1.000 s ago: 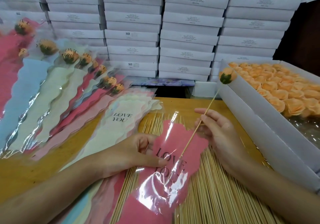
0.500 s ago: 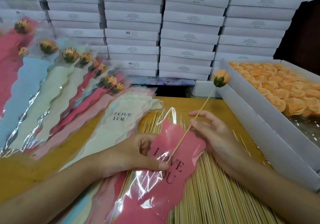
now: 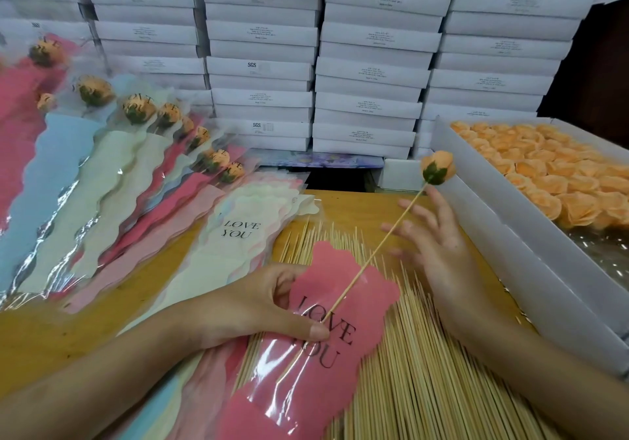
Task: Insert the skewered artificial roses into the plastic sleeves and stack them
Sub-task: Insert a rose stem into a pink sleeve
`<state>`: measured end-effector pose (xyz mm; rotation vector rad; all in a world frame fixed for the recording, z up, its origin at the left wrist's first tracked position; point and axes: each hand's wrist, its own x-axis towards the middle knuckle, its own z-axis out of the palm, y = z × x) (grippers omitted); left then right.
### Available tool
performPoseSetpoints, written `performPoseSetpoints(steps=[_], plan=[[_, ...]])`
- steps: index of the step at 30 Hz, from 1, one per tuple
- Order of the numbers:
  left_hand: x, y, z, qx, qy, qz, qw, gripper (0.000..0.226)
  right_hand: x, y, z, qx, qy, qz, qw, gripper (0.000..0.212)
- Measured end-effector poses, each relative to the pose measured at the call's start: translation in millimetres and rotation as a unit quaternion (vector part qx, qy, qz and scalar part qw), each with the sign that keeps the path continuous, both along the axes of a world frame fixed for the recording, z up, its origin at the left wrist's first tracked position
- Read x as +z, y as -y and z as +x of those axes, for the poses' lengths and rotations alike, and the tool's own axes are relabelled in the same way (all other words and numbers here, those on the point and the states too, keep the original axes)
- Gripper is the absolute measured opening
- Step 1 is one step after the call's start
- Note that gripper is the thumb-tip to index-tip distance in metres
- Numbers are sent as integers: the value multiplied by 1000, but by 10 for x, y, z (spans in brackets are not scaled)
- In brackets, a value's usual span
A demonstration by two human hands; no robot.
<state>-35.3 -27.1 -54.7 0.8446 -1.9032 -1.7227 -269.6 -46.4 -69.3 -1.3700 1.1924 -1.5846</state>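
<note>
Left hand pinches sleeve over skewer; right hand spread beside skewer. Best to slide rose in straight, steadying sleeve.

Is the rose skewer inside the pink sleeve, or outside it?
Partly in: the skewer tip shows through the pink sleeve below the thumb of the left hand; the rose is well outside.

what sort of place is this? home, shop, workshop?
Probably a small packing workshop or stockroom: stacked white cartons line the back, an open box holds loose orange rose heads, and skewers and finished sleeved roses cover the table.
</note>
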Motion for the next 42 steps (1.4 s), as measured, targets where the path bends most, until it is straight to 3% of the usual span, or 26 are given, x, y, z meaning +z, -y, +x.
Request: performPoseSetpoints(steps=[7, 20, 33, 37, 42], plan=[[-17, 1, 3, -5, -13, 14, 1000, 44, -20, 36, -32, -28, -18, -12, 999, 40], [-60, 17, 5, 16, -26, 23, 999, 34, -110, -92, 19, 81, -104, -59, 990, 37], [-89, 45, 21, 19, -39, 12, 999, 35, -92, -166, 36, 143, -127, -77, 979, 29], [-105, 67, 36, 26, -48, 14, 998, 26, -94, -119, 24, 108, -75, -76, 988, 8], [-99, 61, 43, 27, -40, 5, 999, 16, -129, -3, -32, 25, 63, 5, 998, 4]])
